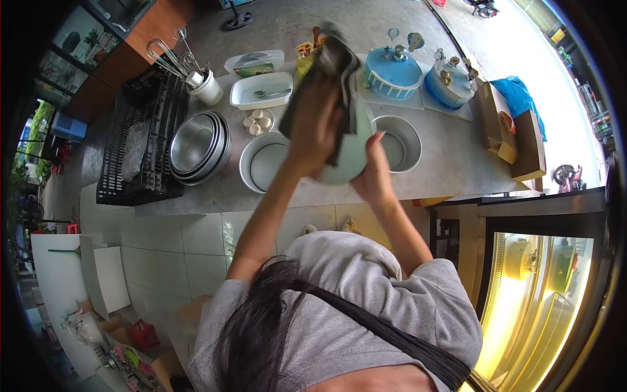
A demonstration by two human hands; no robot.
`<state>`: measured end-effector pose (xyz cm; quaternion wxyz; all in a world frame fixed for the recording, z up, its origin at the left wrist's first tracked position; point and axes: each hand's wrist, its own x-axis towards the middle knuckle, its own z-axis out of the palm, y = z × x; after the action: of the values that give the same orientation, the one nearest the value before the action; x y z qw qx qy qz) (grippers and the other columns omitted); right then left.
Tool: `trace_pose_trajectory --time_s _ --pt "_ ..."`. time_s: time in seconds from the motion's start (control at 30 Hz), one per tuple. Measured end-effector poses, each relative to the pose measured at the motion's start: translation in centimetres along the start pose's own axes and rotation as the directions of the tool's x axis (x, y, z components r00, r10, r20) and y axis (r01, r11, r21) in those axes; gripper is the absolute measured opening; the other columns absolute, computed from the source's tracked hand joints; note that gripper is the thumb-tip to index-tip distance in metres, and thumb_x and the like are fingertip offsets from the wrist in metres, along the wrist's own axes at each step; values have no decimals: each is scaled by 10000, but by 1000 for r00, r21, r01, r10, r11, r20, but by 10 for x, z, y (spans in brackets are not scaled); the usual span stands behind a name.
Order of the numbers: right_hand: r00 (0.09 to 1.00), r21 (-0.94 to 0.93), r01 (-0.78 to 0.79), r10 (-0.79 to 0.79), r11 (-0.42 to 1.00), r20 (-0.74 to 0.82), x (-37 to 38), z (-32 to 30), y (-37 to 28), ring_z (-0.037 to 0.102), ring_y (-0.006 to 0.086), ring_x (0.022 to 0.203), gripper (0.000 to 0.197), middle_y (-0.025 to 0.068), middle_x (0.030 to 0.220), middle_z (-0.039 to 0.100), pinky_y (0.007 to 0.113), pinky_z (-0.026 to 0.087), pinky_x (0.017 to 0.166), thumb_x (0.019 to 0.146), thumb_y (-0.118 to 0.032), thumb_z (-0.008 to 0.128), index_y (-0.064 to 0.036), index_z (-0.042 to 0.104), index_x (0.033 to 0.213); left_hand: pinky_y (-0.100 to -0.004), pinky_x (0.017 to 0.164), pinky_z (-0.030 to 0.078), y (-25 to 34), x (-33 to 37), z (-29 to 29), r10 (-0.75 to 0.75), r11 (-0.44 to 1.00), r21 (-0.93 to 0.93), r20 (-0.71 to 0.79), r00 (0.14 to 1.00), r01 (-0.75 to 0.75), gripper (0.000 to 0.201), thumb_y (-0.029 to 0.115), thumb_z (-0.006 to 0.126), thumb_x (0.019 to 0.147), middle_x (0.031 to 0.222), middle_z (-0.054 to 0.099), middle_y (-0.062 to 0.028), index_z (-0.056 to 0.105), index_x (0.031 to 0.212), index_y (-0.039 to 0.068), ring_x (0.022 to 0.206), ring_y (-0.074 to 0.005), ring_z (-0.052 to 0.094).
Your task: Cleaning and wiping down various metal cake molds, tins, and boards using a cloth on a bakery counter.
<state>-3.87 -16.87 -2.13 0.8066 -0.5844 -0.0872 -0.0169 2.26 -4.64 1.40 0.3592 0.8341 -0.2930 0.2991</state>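
Cloth [338, 62], dark grey and blurred, is hanging in folds between the left hand [315, 121] and a pale green rounded vessel, perhaps a bowl [353, 157]. The left hand is lying with its back toward the camera, its palm apparently bearing on the cloth; I cannot tell how tightly its fingers are closing. The right hand [373, 171] is gripping the vessel's near right edge, thumb showing along it and fingers mostly hidden underneath, probably to steady it against the other hand's pressure. Both hands are holding the vessel up over the near side of the counter [457, 160], likely so that it is staying free of the things below.

Just beside it, a round metal pan [262, 166] is standing on the left and another metal pan [398, 140] on the right, presumably within easy reach. Farther left, nested metal bowls [196, 147] are sitting together, seemingly to save room. Whisks [171, 60] are standing upright in a white tub [209, 93], probably for easy picking. Two blue decorated cakes [394, 73] are resting toward the far edge, perhaps out of harm's way.
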Motion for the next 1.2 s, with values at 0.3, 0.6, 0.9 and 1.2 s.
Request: trace_pose_trajectory --time_s 0.3,0.6,0.9,1.2 --pt "968 409 142 -41 901 -246 14 -3 -27 517 213 1000 504 91 1121 503 355 429 867 904 -422 400 -24 399 1213 -288 636 419 -17 -65 28 -782 481 -576 58 621 661 421 311 322 954 701 571 -90 544 970 -45 651 -128 492" --pt "870 -189 340 -384 921 -309 -24 48 5 365 28 624 169 -47 679 428 187 299 539 904 -174 495 -18 472 843 -284 787 406 -18 -36 32 -814 430 -796 -139 564 426 425 356 304 952 1018 498 -91 396 1195 19 906 -141 485" --pt "884 724 -22 351 690 -307 18 30 -1 489 179 1035 559 71 1098 531 317 390 902 896 -534 317 -54 481 1130 -412 994 262 21 -16 19 86 984 -172 206 975 -50 340 128 455 838 1234 472 -139 497 1163 37 1155 -275 430" --pt "940 728 -72 289 682 -178 21 -16 -25 536 231 975 327 111 1055 555 363 434 853 848 -216 561 -22 491 1101 -443 951 301 28 -38 2 70 996 35 318 945 -85 403 266 561 795 1163 531 -68 531 1155 88 1103 -252 462"
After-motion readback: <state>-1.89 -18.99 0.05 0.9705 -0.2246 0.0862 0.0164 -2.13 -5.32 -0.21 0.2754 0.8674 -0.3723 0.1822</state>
